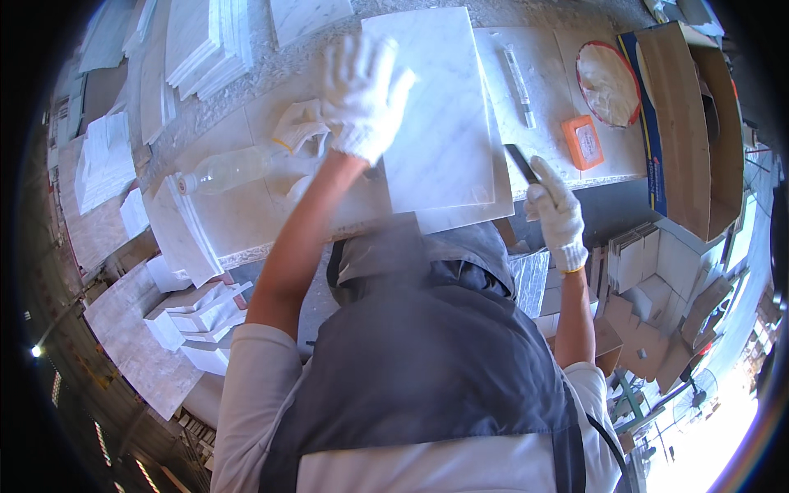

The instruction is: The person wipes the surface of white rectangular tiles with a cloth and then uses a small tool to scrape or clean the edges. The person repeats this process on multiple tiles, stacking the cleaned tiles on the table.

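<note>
My left hand point(362, 103), in a white knit glove, is spread open at the left edge of a pale marble slab point(440, 107); its fingertips are blurred by motion. Whether it touches the slab I cannot tell. Under this slab lies another marble slab point(468, 216), its edges showing on the right and near sides. My right hand point(559, 214), also gloved, is closed on a dark, flat, narrow bar point(521, 164) just right of the slabs. The bar points up and left, and its lower end is hidden in the fingers.
Left of the slabs lie a crumpled white glove point(302, 125) and a clear plastic bottle point(230, 171). To the right are a marker-like tube point(518, 82), an orange block point(583, 141), a red-rimmed dish of pale powder point(608, 82) and a cardboard box point(678, 123). Stacked tiles point(209, 41) stand far left.
</note>
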Available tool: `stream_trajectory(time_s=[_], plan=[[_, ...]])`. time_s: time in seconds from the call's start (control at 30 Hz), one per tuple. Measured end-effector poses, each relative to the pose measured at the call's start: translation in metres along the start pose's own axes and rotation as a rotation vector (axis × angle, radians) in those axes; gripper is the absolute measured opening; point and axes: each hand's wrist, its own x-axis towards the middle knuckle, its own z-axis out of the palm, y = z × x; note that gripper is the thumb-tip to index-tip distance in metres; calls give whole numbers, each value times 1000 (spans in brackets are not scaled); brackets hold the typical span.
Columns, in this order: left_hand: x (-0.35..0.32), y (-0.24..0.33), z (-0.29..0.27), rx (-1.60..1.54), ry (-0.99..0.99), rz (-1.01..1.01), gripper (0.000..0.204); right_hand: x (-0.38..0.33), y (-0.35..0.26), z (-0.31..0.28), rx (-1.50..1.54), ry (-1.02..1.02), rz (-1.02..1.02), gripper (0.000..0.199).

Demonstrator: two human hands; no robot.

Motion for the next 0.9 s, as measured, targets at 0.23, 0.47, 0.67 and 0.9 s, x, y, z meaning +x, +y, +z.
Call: stream_trajectory(time_s=[0.23,0.47,0.67,0.9], plan=[[-39,50,-16,-138,-125,162,46,9,-20,25,-439,-98,-523,44],[-35,51,-18,-121,-117,164,42,8,-40,26,-532,-247,-489,45],[-35,51,-19,-142,-144,161,41,7,-40,27,-442,-339,-439,47],[-38,52,-19,-105,-124,166,40,24,-32,29,-692,-239,-688,49]])
